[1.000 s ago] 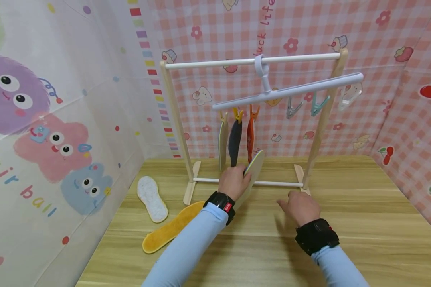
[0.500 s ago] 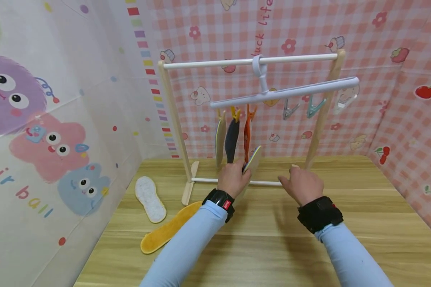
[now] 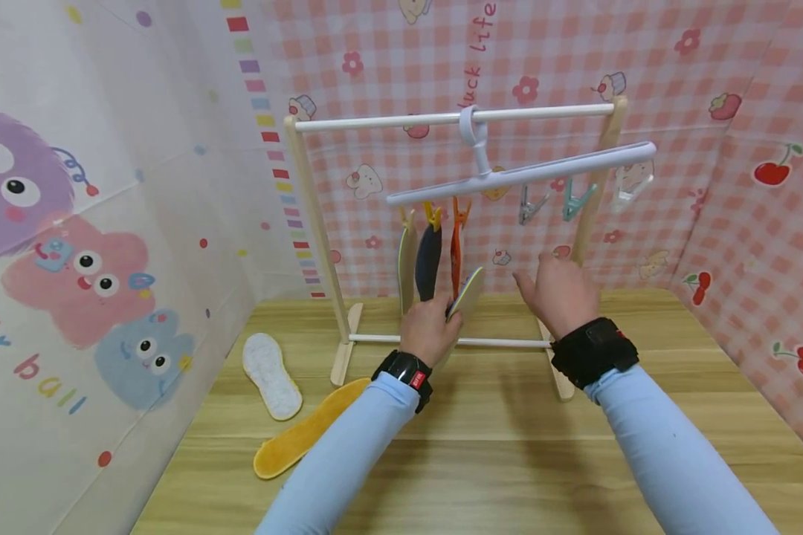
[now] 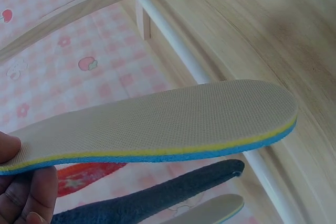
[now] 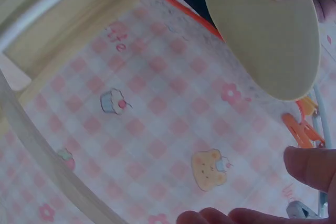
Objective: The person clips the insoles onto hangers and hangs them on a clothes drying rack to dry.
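My left hand point(image 3: 430, 331) pinches a beige insole point(image 4: 173, 121) with a yellow and blue edge, thumb on its face and fingers beneath. The insole tilts up in front of the drying rack. My right hand point(image 3: 563, 297) is raised near the rack's right post, thumb and fingers apart, holding nothing. Above it, a grey clip point(image 3: 527, 208), a teal clip point(image 3: 578, 200) and a white clip point(image 3: 632, 192) hang from the lilac hanger point(image 3: 529, 174). On the hanger's left half, clips hold a beige insole point(image 3: 407, 267), a dark grey insole point(image 3: 429, 260) and a red-orange insole point(image 3: 456, 260).
A wooden rack with a white top rail point(image 3: 388, 121) and a low crossbar point(image 3: 502, 342) carries the hanger. On the table's left lie a fluffy whitish insole point(image 3: 272, 375) and a mustard insole point(image 3: 308, 431). Printed cloth point(image 3: 415, 67) stands behind.
My right hand has risen from near the table toward the clips on the right. The left hand keeps its hold on the beige insole, almost in place. The head view has shifted slightly.
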Action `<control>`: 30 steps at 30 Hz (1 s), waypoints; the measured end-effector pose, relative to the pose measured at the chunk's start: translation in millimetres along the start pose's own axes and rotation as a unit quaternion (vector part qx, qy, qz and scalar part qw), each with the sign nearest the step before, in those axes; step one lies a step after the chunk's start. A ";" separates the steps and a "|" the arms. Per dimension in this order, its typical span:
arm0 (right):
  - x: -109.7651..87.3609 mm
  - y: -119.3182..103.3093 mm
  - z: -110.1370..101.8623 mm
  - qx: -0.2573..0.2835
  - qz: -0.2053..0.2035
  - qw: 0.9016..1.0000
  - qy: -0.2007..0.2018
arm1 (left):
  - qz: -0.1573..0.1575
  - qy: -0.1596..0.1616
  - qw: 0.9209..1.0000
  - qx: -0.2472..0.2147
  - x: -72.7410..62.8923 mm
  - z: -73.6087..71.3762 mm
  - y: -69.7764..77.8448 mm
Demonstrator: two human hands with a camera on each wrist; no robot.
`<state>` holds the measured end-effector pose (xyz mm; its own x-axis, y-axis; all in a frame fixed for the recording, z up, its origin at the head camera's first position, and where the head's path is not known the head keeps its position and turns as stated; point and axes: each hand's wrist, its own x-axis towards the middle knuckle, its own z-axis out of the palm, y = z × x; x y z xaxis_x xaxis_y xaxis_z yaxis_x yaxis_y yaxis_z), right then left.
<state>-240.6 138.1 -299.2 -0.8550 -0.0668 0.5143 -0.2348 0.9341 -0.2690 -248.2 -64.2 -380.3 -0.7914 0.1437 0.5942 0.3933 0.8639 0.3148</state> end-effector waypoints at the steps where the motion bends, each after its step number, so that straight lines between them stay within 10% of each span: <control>1: 2.7 -0.8 -1.7 0.001 0.001 1.000 0.002 | -0.001 -0.001 1.000 0.003 0.4 -0.3 0.6; 30: 41.5 -17.7 -22.1 0.224 0.058 0.971 -0.052 | 0.003 -0.005 1.000 0.008 8.3 -3.2 7.9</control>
<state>-261.6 126.5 -255.1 -0.9245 -0.0272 0.3801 -0.2916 0.6927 -0.6596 -250.1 -57.7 -370.6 -0.7936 0.1538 0.5887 0.3906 0.8705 0.2993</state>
